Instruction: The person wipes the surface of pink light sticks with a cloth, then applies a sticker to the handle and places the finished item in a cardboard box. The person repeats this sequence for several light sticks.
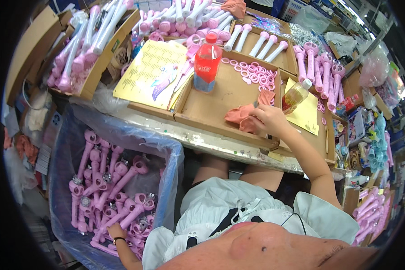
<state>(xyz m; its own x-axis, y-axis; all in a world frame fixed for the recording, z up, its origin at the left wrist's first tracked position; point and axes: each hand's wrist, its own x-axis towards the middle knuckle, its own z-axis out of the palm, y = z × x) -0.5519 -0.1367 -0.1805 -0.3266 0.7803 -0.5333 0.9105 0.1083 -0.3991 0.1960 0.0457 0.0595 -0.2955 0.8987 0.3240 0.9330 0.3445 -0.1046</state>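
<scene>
My left hand (116, 231) reaches down into a blue plastic-lined bin (177, 166) at the lower left. Its fingers close round a pink toy wand (132, 212) lying on a heap of similar wands with ring-shaped heads. Part of that grip is hidden. Over the front of a cardboard tray (207, 108) on the table, my right hand (269, 119) is closed at the edge of a crumpled orange cloth (242, 117). Its fingertips are partly hidden against the cloth. Many small pink rings (256, 74) lie behind it in the tray.
A red-and-blue bottle (207, 65) stands in the tray, and a second bottle (297, 96) leans right of my right hand. Yellow printed sheets (144, 67) lie left. White-handled wands (267, 45) and pink wands (319, 67) fill trays behind; a cardboard box (108, 54) holds more.
</scene>
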